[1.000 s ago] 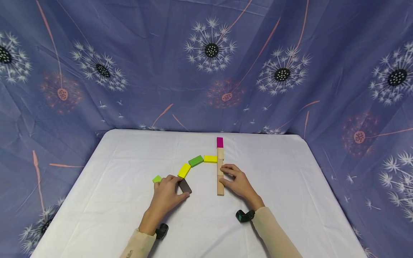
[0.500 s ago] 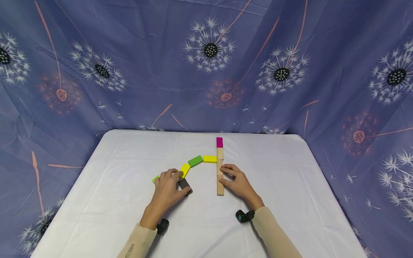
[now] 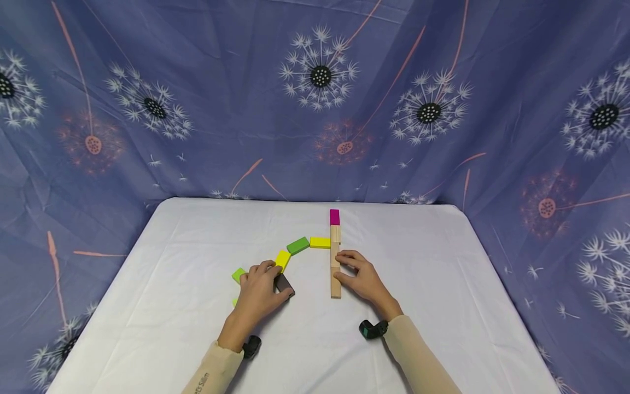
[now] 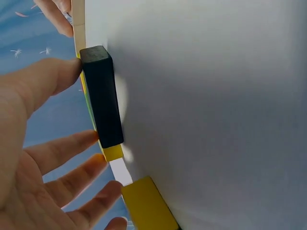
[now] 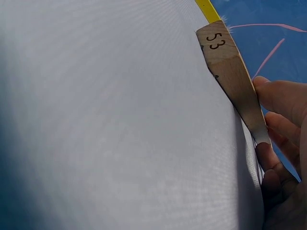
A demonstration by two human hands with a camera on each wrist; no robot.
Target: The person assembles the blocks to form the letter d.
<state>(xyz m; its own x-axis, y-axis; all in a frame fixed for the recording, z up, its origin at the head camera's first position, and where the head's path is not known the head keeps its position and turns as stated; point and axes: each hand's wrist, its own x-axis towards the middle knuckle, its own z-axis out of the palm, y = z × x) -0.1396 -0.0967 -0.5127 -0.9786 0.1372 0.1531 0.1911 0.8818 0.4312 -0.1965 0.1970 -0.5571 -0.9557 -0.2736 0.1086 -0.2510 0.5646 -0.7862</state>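
Note:
My left hand [image 3: 258, 293] holds a dark brown block [image 3: 284, 284] on the table, thumb at its near end and index finger at its far end. The left wrist view shows the same dark block [image 4: 102, 98] between thumb and finger. Its far end lies close to a yellow block [image 3: 283, 259], which leads on to a green block [image 3: 298, 246] and another yellow block [image 3: 320, 242]. My right hand [image 3: 363, 278] touches a straight row of plain wooden blocks [image 3: 336, 284] with thumb and fingertips. One wooden block [image 4: 79, 28] also shows behind the dark one.
A magenta block [image 3: 334, 217] caps the row's far end. Left of my left hand lies a lime-green block [image 3: 238, 274], with another lime piece [image 3: 234, 302] partly hidden by the hand. White cloth [image 3: 418, 246] covers the table, backed by a blue dandelion curtain [image 3: 236, 109].
My left hand has shifted slightly right with the dark block, uncovering the second lime piece. Its index finger reached over the yellow block and came back. My right hand stays in place.

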